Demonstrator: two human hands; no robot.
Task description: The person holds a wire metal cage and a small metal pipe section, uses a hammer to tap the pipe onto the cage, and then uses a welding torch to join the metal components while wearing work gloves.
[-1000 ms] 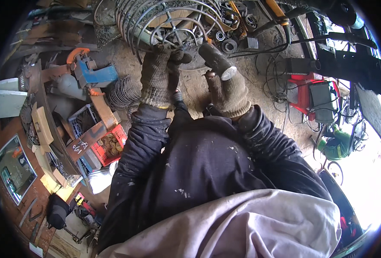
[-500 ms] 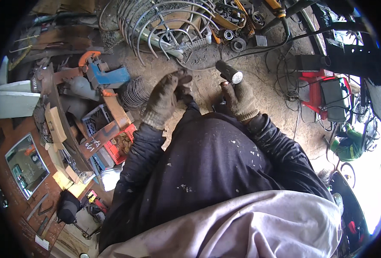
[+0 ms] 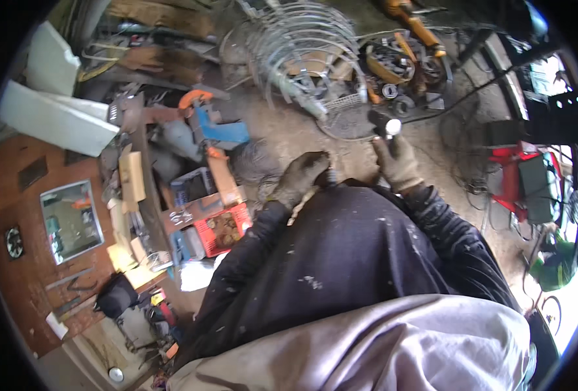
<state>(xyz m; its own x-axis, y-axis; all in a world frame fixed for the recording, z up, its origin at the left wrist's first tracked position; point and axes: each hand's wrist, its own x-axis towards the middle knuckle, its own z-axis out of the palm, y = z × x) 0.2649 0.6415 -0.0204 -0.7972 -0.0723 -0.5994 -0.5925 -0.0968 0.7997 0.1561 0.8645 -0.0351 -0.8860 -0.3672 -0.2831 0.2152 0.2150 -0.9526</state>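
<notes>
My right hand (image 3: 398,164), in a knitted work glove, is closed below a dark metal cylinder with a bright round end face, which looks like the head of a hammer (image 3: 393,127). The handle is hidden in the glove. To its left, my left hand (image 3: 300,177), in a dirtier glove, is held in front of my dark garment with its fingers curled together. Whatever lies in those fingers is too dark and blurred to name. The two hands are apart, both above the bare floor (image 3: 351,153).
Ahead lies a stack of curved metal rods (image 3: 305,55), with a box of metal parts (image 3: 393,64) beside it. At left stand a blue and orange tool (image 3: 220,130), a red crate (image 3: 225,228) and a brown board (image 3: 15,195). A red and grey machine (image 3: 523,182) with cables stands right.
The view has shifted, so the surroundings appear farther right and lower. My left hand has turned and come closer to my right hand. The hammer stays in my right hand.
</notes>
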